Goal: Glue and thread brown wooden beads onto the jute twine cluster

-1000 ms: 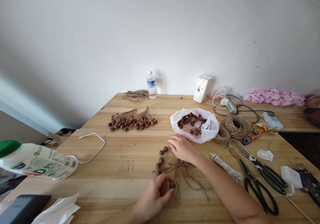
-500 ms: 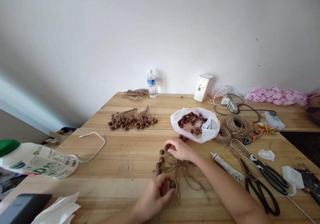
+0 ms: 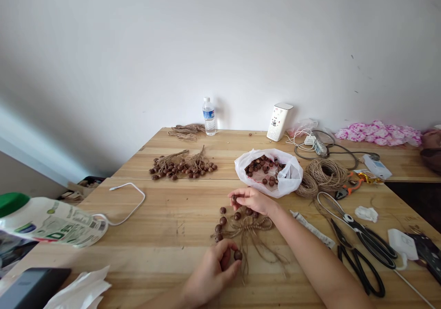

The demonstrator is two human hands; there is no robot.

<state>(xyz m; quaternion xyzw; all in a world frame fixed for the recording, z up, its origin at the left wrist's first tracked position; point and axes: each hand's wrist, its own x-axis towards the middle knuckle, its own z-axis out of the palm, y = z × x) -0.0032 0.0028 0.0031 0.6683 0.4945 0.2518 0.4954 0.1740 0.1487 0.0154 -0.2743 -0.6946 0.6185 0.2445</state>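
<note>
My right hand is raised over the table just in front of the white plastic bag, fingertips closed around a round brown nut shell. Lower and to its left, my left hand is curled, with another brown nut shell at its thumb and index finger. Between the hands lies a bundle of twine strands, spread out on the wood. Several loose nut shells sit around the bundle's left and upper side. My right hand partly hides the bag's near edge.
Behind stand the plastic bag of nut shells, twine coils and finished-looking bunches. On the right lie scissors, pliers and a tube. A water bottle, white box and large green-capped bottle are further out.
My right hand has shifted slightly up and right with a nut shell in its fingers, uncovering more shells by the twine bundle. My left hand stays in place.
</note>
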